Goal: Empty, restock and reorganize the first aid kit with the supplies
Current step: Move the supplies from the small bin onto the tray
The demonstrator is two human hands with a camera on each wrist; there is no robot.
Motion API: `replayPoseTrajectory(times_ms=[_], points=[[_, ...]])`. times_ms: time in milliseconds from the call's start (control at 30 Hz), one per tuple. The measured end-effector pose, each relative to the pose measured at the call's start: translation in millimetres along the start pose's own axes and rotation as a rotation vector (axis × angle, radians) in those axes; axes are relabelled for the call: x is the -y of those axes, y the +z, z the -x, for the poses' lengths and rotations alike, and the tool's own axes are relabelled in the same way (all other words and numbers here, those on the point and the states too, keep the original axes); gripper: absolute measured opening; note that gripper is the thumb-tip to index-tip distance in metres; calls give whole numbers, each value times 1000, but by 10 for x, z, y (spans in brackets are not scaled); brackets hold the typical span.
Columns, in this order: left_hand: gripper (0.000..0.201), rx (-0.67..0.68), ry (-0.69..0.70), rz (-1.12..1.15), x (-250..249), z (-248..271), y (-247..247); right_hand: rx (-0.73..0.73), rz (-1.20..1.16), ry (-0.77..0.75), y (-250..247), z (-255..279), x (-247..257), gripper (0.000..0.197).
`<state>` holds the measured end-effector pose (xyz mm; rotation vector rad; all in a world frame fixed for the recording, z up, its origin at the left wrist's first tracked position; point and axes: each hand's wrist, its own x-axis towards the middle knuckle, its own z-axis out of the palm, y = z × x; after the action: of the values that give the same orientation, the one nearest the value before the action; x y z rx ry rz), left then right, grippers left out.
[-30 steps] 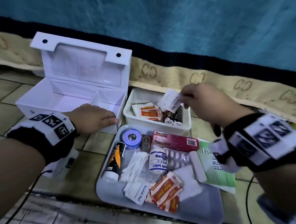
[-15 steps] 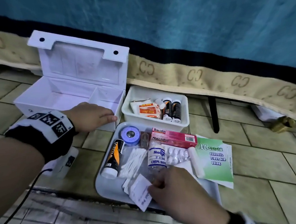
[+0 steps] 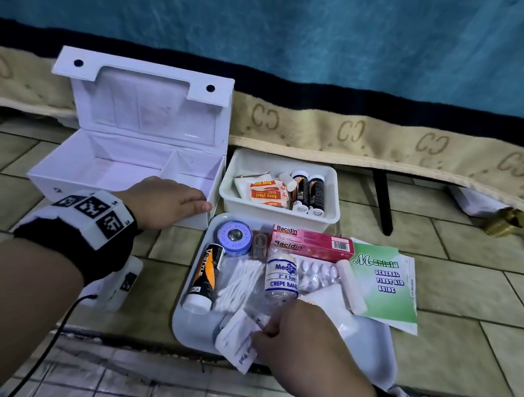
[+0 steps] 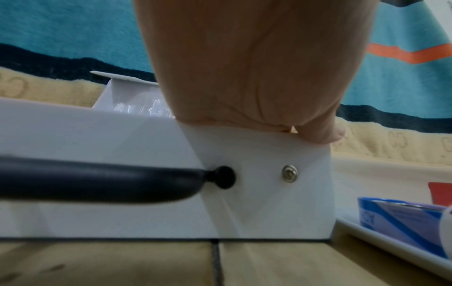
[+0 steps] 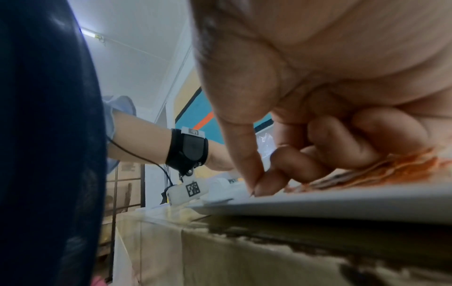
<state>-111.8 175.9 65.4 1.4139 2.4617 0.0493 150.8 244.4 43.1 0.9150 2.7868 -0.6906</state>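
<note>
A blue cloth [image 3: 327, 41] with a beige border [image 3: 382, 138] overhangs the tiled floor [image 3: 466, 268].

Glossy white plastic kit box [image 3: 126, 170] on matt, rough tile floor [image 3: 466, 274].

A pink box [image 3: 311, 244] is showing "Bacidin" twice. The bandage roll [image 3: 281, 275] is reading "2" X 5yd CREPE BAND". The green booklet [image 3: 385, 284] is reading "GENERAL FIRST AID GUIDE". Orange plasters [image 3: 267, 192] are showing "Keep plast"; a white sachet [image 3: 239, 347] is showing "Pad".

The open kit [image 3: 126, 170] stands left of the tub [image 3: 278, 188]; the tray [image 3: 193, 326] lies in front of the tub. A guide [image 3: 383, 284] overlaps the tray's right edge, perhaps resting partly on the floor.
</note>
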Motion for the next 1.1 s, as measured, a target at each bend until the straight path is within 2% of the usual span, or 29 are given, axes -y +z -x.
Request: replayPoseTrajectory(times_ms=[133, 300, 500, 667, 833, 933, 1000, 1033, 1100], points=[[38, 13, -5, 10, 9, -8, 3, 9, -38, 10, 35, 3, 12, 42], [37, 8, -10, 12, 17, -17, 14, 64, -182, 63, 24, 11, 13, 32], [23, 3, -5, 26, 14, -14, 24, -40, -133, 118, 29, 0, -23, 38], [27, 4, -10, 21, -13, 5, 12, -152, -4, 106, 96, -34, 8, 25], [26, 9, -19, 28, -19, 10, 11, -187, 17, 64, 144, 25, 83, 25], [24, 9, -20, 30, -25, 16, 10, -224, -109, 30, 125, 78, 93, 15], [25, 9, -22, 27, -27, 19, 7, -185, -83, -45, 136, 94, 110, 7], [25, 10, -22, 22, -24, 18, 7, -177, -8, -87, 165, 85, 121, 12], [26, 12, -19, 16, -18, 14, 13, -166, -19, -110, 218, 94, 141, 27]])
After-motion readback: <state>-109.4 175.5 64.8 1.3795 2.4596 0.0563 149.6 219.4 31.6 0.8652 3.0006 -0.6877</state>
